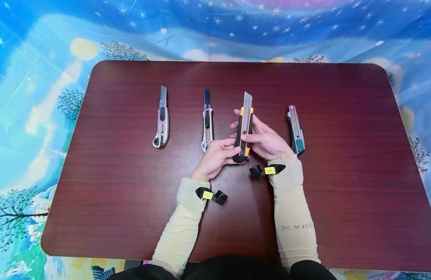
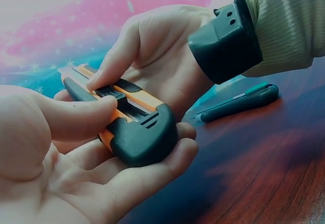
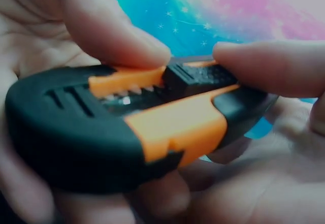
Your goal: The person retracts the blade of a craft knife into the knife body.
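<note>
Both hands hold an orange and black snap-off utility knife [image 1: 246, 128], its blade out and pointing to the table's far side. My left hand [image 1: 215, 157] grips the black butt end; in the left wrist view its thumb [image 2: 86, 115] lies at the black slider [image 2: 109, 93]. Around the knife's upper body is my right hand [image 1: 269, 140], its thumb resting on the handle just ahead of the slider. The right wrist view shows the toothed slot [image 3: 132, 94] behind the slider. Fingers of both hands pass beneath the handle and are partly hidden.
On the dark red table [image 1: 131, 206] lie a silver utility knife [image 1: 161, 120] at the left and a grey one with a dark blade [image 1: 207, 124] nearer the hands. A green and black cutter [image 1: 296, 130] lies just right of the right hand. A patterned cloth [image 1: 215, 31] hangs behind.
</note>
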The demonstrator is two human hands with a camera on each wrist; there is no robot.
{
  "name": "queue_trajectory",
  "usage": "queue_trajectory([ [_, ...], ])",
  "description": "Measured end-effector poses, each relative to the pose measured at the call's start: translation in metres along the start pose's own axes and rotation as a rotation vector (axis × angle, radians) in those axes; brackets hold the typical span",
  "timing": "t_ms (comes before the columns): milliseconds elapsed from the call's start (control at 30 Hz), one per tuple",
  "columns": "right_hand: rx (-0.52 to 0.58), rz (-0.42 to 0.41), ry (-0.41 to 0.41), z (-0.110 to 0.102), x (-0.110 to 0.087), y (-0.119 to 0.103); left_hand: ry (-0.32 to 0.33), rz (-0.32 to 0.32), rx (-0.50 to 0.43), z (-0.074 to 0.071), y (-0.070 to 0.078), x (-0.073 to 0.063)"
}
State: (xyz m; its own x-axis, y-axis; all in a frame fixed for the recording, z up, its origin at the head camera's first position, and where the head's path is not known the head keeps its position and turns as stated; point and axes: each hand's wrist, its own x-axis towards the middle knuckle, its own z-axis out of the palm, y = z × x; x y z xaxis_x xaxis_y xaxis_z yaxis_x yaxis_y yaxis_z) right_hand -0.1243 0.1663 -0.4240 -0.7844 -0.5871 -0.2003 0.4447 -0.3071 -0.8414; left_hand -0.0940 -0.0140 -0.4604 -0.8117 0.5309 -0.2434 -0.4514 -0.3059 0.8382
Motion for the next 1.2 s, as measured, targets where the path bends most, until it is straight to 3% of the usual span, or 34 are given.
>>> queue_trajectory([
  [300, -0.042, 0.015, 0.000, 0.0005, -0.0004, 0.0006, 0.020, -0.009, -0.013, -0.0005, 0.0036, -0.0005],
  [467, -0.056, 0.010, 0.004, -0.0013, -0.0011, -0.0006, -0.018, 0.005, -0.037, -0.0001, 0.0035, 0.0009],
  [600, -0.057, 0.025, 0.058, -0.0025, -0.0007, -0.0006, -0.030, 0.027, -0.038, 0.0006, 0.0019, 0.0015],
  [800, -0.074, 0.071, 0.164, 0.0002, 0.0012, 0.0038, 0.033, 0.039, -0.032, -0.0010, 0.0011, 0.0015],
  [1067, -0.056, 0.054, 0.224, 0.0037, 0.0056, 0.0063, 0.027, 0.066, -0.091, -0.0011, 0.0017, 0.0028],
  [1200, -0.015, 0.024, 0.214, 0.0048, 0.0058, 0.0071, 0.038, 0.077, -0.097, -0.0006, 0.0024, 0.0035],
])
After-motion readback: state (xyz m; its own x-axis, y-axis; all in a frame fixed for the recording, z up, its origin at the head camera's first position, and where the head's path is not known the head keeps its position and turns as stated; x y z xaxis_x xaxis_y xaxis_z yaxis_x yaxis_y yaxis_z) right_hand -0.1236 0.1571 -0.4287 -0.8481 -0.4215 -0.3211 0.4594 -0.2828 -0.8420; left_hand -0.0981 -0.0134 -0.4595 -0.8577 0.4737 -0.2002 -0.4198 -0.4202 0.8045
